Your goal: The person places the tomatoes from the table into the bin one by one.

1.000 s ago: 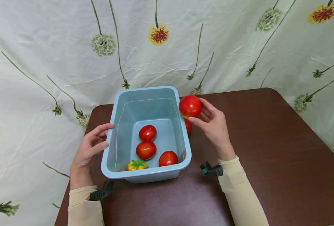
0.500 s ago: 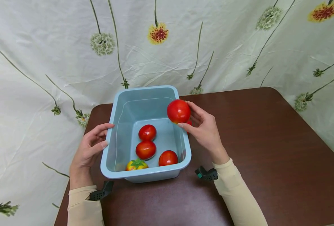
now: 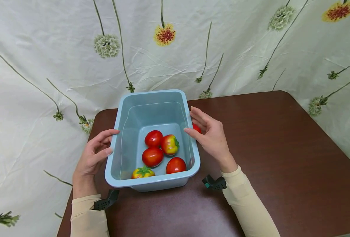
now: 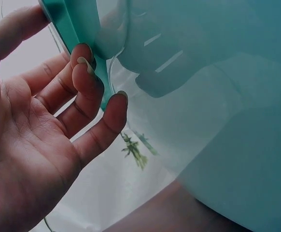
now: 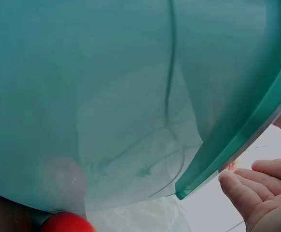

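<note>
A pale blue plastic tub [image 3: 152, 182] stands on the table with several tomatoes in it. One tomato [image 3: 170, 144] lies on its side, its yellow, green-leaved end facing right; it touches two red ones, the nearer being a red tomato [image 3: 152, 157]. Towards the front are another red tomato [image 3: 176, 165] and a yellow tomato [image 3: 143, 172] with green leaves on top. My left hand [image 3: 92, 156] holds the tub's left rim, fingers bent against its outer side in the left wrist view. My right hand [image 3: 208, 135] is at the right rim, fingers loosely extended, holding nothing.
A further red tomato [image 5: 67, 222] sits outside the tub by its right wall, partly hidden by my right hand in the head view. The brown table [image 3: 275, 158] extends to the right. A flower-patterned cloth [image 3: 240, 49] hangs behind.
My right hand has carried a tomato leftward over the rim and let it go inside the tub, then come to the right rim. My left hand has stayed at the left rim.
</note>
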Motion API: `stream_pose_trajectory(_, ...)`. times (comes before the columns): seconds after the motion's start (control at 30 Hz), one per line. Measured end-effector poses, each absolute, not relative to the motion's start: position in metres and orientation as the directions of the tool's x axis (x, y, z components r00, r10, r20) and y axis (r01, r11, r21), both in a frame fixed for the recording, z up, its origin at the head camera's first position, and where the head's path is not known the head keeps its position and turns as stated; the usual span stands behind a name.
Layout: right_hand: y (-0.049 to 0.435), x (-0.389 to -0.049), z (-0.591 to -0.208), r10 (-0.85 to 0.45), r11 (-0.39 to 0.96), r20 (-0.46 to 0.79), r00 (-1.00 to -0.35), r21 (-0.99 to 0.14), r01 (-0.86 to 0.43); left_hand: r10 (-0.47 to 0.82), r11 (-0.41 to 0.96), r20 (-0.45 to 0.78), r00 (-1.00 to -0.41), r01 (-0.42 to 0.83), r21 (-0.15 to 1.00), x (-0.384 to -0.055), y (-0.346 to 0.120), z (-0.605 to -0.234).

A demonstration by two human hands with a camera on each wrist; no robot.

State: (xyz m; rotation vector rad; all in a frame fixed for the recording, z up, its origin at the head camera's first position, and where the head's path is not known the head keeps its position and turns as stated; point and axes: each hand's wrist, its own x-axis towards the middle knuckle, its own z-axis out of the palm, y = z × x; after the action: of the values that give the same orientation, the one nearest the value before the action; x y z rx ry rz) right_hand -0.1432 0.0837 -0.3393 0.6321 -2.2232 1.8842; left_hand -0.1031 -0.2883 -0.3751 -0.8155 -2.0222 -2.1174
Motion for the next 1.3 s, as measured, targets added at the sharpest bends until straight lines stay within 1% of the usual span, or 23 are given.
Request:
stream_pose_trajectory(0.1, 0.086, -0.148, -0.343, -0.198, 0.112, 0.347, -0.917, -0.921, -0.373, 0.288, -0.108, 0.440, -0.851, 0.428, 0.897, -0.103, -0.289, -0.375)
stream_pose_trajectory(0.33, 0.092, -0.159, -0.351, -0.154, 0.051, 0.269, -0.951, -0.959, -0.279, 0.298, -0.108, 0.445, -0.845, 0.433, 0.895, -0.103, -0.289, -0.375)
stream_pose_trajectory(0.43, 0.095, -0.164, -0.357, -0.123, 0.056, 0.244, -0.962, -0.966, -0.252, 0.298, -0.110, 0.447, -0.844, 0.435, 0.894, -0.103, -0.289, -0.375)
stream_pose_trajectory(0.73, 0.099, -0.180, -0.380, -0.060, 0.141, 0.141, -0.988, -0.979, -0.149, 0.291, -0.107, 0.442, -0.849, 0.430, 0.896, -0.103, -0.289, -0.375)
stream_pose_trajectory(1.3, 0.101, -0.193, -0.411, -0.089, 0.326, 0.036, -0.995, -0.943, -0.063, 0.299, -0.115, 0.446, -0.844, 0.432, 0.894, -0.103, -0.289, -0.375)
